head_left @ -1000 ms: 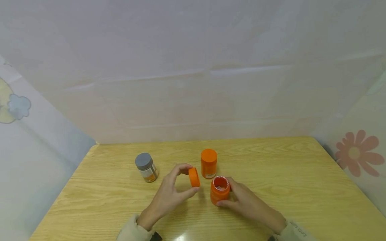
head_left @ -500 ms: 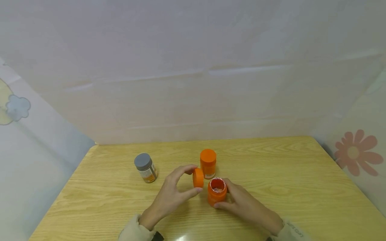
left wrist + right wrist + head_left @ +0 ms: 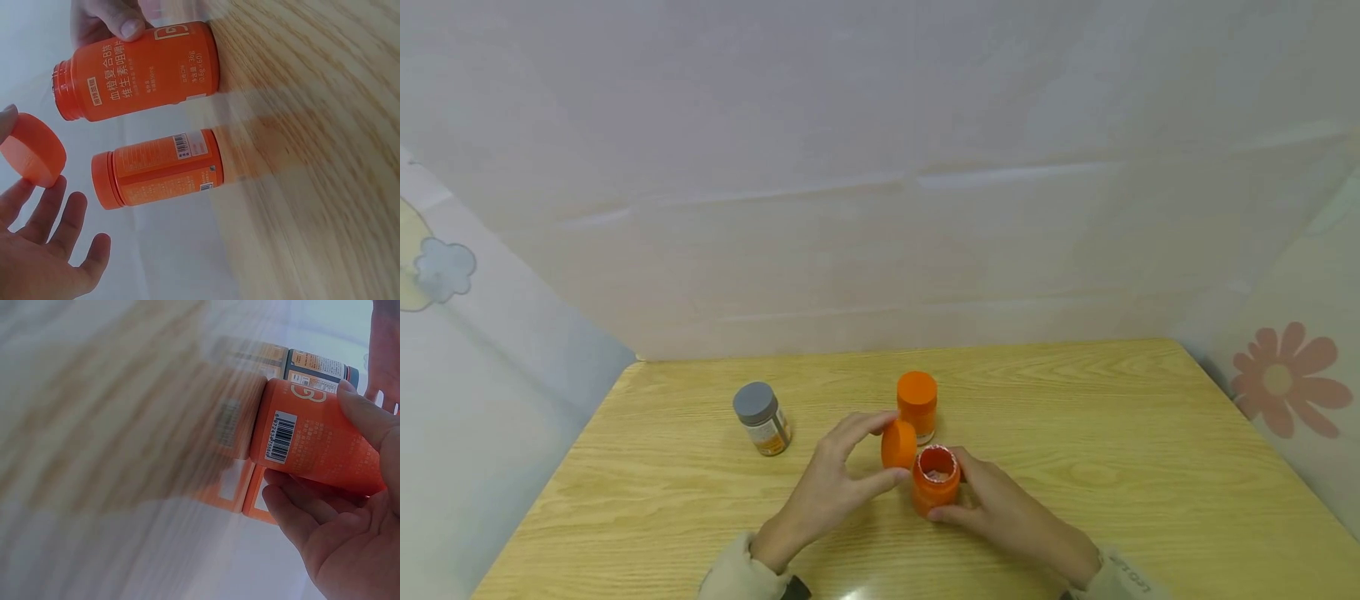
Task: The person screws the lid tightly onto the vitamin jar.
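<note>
Between its thumb and fingers, my left hand pinches an orange screw lid, tipped on edge just left of the uncapped bottle's mouth. My right hand grips the side of that orange-red supplement bottle, which stands upright on the table with its mouth uncovered and something pale inside. White bits cling round its rim. In the left wrist view, the lid is apart from the threaded neck of the bottle. The right wrist view shows the thumb and fingers around the bottle's barcode side.
A second orange bottle, with its cap on, stands just behind the hands. Further left is a grey-capped bottle with a white and orange label. The wooden table meets a pale sheet-covered wall at its back edge.
My left hand has carried the lid right, close to the bottle's mouth, turning its outer face toward the head camera. My right hand has shifted the uncapped bottle slightly left.
</note>
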A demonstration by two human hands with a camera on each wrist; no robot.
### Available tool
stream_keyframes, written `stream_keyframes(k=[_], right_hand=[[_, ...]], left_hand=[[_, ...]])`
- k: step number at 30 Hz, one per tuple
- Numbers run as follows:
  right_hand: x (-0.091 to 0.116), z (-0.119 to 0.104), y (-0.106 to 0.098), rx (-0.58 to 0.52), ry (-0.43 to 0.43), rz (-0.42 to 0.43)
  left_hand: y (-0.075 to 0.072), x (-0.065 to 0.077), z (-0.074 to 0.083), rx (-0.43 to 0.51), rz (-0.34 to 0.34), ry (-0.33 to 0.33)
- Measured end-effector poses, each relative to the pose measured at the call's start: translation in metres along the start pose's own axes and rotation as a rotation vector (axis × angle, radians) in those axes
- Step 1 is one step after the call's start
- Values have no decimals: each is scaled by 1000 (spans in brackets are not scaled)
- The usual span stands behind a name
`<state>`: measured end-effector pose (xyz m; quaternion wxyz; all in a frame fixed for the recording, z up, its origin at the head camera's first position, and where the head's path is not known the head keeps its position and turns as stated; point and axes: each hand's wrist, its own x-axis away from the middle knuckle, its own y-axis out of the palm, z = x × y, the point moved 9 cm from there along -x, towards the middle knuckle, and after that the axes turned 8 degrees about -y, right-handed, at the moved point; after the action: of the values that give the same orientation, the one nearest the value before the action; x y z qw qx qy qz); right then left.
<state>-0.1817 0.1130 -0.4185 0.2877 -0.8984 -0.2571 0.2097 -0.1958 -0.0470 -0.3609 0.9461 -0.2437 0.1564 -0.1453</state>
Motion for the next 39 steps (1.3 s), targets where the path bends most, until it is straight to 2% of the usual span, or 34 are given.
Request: stream_keyframes(k=[7,16,20,29,39], right_hand=[[-1,4,2,-1,34,-6],[-3,1,5,1,23,-16],[-4,-1,6,-6,5,-12],[-5,1,9,0,2,-19],[-6,-1,10,9,-27,-10]], left_hand=[[1,-2,0,8,-3,-44],[5,-4,6,-15,-8,32],[9,-4,8,-13,-30,35],[17,-4,9,-20,-75,-4],[24,-5,13,-70,-89,69]])
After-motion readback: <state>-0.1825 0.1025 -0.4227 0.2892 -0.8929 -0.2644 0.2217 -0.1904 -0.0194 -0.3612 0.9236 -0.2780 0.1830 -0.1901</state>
